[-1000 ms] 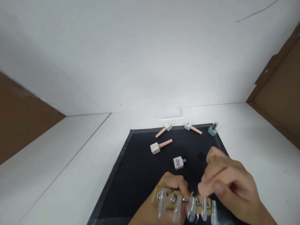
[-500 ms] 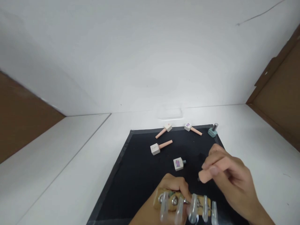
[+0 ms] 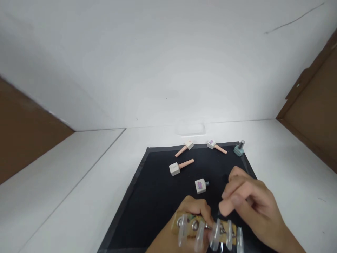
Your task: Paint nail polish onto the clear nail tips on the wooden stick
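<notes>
My left hand [image 3: 196,205] is closed around a tan nail-tip stand [image 3: 190,217] near the bottom of the view. Several long clear false nails [image 3: 214,235] stick out from it in a row, on shiny metal mounts. Between the thumb and fingers of my right hand [image 3: 259,207], the pink cap of a nail polish brush [image 3: 226,206] is pinched. Its dark brush end points down just above the nails, and whether it touches one cannot be told. Beyond my hands lies an uncapped white polish bottle [image 3: 200,186] with its dark neck to the right.
On the black mat [image 3: 150,196] lie white polish bottles with pink caps: one at mid-left [image 3: 174,169], one at the back [image 3: 189,144], another at back right [image 3: 211,144]. A teal bottle [image 3: 238,151] stands at the far corner. Behind the mat is a clear tray [image 3: 192,133].
My right hand has moved slightly left and down with the brush, closer to the nails. My left hand and the stand have barely moved.
</notes>
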A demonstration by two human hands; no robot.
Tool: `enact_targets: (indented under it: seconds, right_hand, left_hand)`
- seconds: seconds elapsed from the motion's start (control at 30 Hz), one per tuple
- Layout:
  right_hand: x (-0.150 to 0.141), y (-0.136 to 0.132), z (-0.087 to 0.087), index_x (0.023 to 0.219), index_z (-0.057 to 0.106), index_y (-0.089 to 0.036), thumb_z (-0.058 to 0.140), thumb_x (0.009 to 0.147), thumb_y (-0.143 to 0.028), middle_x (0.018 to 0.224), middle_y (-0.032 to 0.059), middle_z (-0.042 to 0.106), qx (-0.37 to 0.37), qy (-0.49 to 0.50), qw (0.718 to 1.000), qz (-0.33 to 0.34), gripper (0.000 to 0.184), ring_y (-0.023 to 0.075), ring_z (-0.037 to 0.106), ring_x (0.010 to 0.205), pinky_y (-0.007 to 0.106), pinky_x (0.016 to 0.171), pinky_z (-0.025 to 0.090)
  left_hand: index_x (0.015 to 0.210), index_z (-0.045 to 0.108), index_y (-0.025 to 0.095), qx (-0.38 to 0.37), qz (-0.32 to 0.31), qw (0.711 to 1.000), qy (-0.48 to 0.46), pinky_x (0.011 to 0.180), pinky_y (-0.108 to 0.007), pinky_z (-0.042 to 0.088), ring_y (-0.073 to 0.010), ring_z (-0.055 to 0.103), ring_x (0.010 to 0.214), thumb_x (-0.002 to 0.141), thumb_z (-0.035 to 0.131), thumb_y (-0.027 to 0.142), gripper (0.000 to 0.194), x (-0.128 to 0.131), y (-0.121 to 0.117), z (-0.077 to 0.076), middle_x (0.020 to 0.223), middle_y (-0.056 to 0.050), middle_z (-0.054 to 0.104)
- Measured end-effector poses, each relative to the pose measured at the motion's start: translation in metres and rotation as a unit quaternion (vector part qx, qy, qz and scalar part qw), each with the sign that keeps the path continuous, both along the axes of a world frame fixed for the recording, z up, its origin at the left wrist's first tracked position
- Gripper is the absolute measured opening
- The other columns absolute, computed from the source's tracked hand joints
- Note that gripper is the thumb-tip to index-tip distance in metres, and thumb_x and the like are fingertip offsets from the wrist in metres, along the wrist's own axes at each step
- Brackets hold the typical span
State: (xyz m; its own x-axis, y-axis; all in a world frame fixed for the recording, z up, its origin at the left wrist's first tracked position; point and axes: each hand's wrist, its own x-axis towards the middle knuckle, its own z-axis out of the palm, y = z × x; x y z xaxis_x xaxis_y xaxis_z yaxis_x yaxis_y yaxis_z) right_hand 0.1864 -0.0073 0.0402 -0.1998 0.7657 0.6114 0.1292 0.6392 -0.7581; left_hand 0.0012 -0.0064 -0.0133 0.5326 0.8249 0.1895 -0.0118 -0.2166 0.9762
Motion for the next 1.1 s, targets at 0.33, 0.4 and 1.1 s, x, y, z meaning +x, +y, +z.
enact_targets:
  seconds: [0.33, 0.4, 1.1]
  right_hand:
    - [-0.007, -0.001, 0.006, 0.076, 0.064, -0.025, 0.05, 0.098, -0.032, 0.066, -0.0005, 0.072, 0.004, 0.047, 0.999, -0.024, 0.027, 0.0149, 0.058, 0.06, 0.029, 0.056, 0.048]
    - [-0.008, -0.001, 0.006, 0.078, 0.065, -0.025, 0.05, 0.098, -0.033, 0.066, -0.0006, 0.073, 0.012, 0.063, 0.998, -0.014, 0.027, 0.015, 0.057, 0.059, 0.029, 0.056, 0.049]
    - [0.006, 0.008, -0.008, 0.083, 0.073, -0.028, 0.063, 0.088, -0.042, 0.098, 0.0012, 0.069, -0.116, 0.195, 0.968, -0.106, 0.018, 0.0149, 0.06, 0.076, 0.03, 0.071, 0.05]
  left_hand:
    - [0.055, 0.038, 0.018, -0.052, -0.015, 0.996, -0.068, 0.043, -0.02, 0.026, -0.0057, 0.034, 0.044, 0.073, 0.068, 0.042, 0.042, 0.002, 0.003, 0.012, 0.052, 0.004, 0.042]
    - [0.056, 0.036, 0.018, -0.089, -0.037, 0.989, -0.108, 0.042, -0.019, 0.023, -0.0051, 0.032, 0.044, 0.074, 0.068, 0.048, 0.046, 0.003, 0.003, 0.011, 0.052, 0.004, 0.04]
    - [0.064, 0.038, 0.021, -0.269, 0.116, 0.935, -0.201, 0.034, -0.013, 0.023, -0.0009, 0.025, 0.03, 0.065, 0.077, 0.048, 0.048, 0.025, 0.0, 0.028, 0.035, 0.015, 0.031]
